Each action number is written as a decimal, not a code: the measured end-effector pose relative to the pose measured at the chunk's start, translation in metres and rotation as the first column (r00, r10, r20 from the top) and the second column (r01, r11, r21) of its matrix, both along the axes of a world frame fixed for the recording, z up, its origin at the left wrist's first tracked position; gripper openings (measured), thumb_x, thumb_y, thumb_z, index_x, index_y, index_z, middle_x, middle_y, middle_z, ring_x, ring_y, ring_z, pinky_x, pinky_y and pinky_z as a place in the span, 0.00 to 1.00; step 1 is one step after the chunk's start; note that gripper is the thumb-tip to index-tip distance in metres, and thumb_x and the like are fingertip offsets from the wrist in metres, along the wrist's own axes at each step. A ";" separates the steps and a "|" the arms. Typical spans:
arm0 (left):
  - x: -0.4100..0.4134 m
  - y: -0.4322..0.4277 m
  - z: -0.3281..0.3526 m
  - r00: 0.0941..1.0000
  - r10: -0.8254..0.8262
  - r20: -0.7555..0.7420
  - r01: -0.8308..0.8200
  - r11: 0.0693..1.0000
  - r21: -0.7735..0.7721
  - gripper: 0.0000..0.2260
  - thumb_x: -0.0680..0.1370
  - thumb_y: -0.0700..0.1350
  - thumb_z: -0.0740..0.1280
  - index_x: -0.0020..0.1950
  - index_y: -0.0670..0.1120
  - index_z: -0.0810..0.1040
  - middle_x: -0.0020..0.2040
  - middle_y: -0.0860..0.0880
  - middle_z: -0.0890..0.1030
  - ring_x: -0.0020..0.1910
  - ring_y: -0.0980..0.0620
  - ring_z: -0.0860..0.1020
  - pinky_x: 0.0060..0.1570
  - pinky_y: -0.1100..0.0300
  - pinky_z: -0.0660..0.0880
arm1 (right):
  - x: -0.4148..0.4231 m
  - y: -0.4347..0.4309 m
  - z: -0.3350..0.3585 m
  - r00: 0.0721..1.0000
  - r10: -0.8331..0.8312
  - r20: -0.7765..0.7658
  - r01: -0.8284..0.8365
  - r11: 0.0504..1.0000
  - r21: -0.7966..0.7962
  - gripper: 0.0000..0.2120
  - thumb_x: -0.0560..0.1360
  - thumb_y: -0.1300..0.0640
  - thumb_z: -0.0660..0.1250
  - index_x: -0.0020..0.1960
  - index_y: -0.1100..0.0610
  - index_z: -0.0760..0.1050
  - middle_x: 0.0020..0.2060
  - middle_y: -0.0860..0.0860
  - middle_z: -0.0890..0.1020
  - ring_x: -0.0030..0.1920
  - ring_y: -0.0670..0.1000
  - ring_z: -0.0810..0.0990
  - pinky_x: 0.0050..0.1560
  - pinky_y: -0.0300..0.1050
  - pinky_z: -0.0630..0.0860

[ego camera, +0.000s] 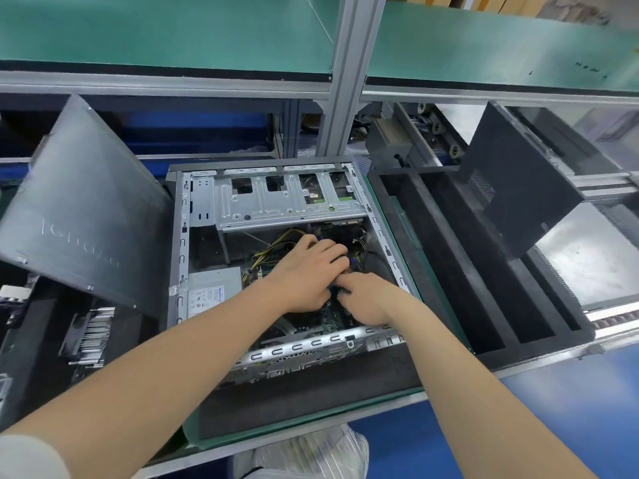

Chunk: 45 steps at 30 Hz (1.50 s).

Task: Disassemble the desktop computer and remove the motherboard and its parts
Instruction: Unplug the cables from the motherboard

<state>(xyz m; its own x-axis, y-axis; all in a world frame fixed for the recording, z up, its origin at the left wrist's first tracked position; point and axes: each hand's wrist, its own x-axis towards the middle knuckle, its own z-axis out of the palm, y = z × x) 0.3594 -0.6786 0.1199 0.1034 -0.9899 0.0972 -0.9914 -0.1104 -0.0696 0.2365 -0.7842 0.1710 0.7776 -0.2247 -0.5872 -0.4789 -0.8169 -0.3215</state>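
Closest to me, a pale sleeve [27, 458] ends at the left forearm, and both bare arms run forward into the open computer case [179, 257], which lies on its side on the dark mat of the tabletop [311, 395]. I see the left hand [307, 271] knuckles-up over the middle of the case, fingers bent down among the wiring; their tips are hidden, so I cannot tell whether they hold anything. The right hand [366, 300] sits just beside it, touching it, with fingers and thumb curled round a dark part [334, 292] between the two hands. The motherboard [332, 324] is inside the case, its green board showing under the right hand near the close wall. Yellow cables [276, 245] loop past the left hand, above the grey power supply [212, 288] in the left corner. A metal drive cage [276, 205] fills the far end. A grey side panel [86, 216] leans tilted left of the case, and a black foam tray [449, 271] lies to the right.
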 end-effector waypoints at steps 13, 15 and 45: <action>0.013 -0.009 -0.018 0.865 0.493 -0.098 -0.472 0.864 0.177 0.28 0.74 0.70 0.57 0.54 0.51 0.84 0.56 0.45 0.77 0.58 0.43 0.74 0.59 0.44 0.61 | 0.022 0.002 -0.007 0.954 -0.210 -0.212 0.129 0.931 -0.342 0.19 0.85 0.66 0.50 0.74 0.60 0.66 0.73 0.67 0.63 0.68 0.64 0.67 0.66 0.54 0.67; 0.013 -0.013 -0.018 0.844 0.524 -0.113 -0.501 0.846 0.181 0.29 0.71 0.73 0.60 0.51 0.51 0.84 0.55 0.45 0.78 0.57 0.43 0.75 0.59 0.44 0.62 | 0.029 -0.002 -0.016 0.964 -0.182 -0.193 0.092 0.912 -0.399 0.25 0.85 0.63 0.51 0.81 0.62 0.55 0.78 0.68 0.53 0.77 0.68 0.56 0.76 0.57 0.59; 0.012 -0.027 -0.011 0.764 0.481 -0.430 -0.415 0.876 0.244 0.21 0.70 0.61 0.62 0.57 0.52 0.78 0.58 0.45 0.77 0.62 0.40 0.71 0.60 0.45 0.66 | 0.018 0.007 0.013 0.968 -0.140 0.207 0.201 0.929 -0.312 0.12 0.83 0.55 0.59 0.44 0.60 0.75 0.39 0.55 0.78 0.35 0.55 0.75 0.29 0.41 0.66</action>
<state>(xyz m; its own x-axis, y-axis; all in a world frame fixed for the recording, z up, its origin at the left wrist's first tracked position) 0.3717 -0.7060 0.1093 0.5378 -0.8186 -0.2019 -0.7458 -0.5736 0.3389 0.2547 -0.7774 0.1840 0.7952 -0.5192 -0.3134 -0.5799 -0.8021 -0.1428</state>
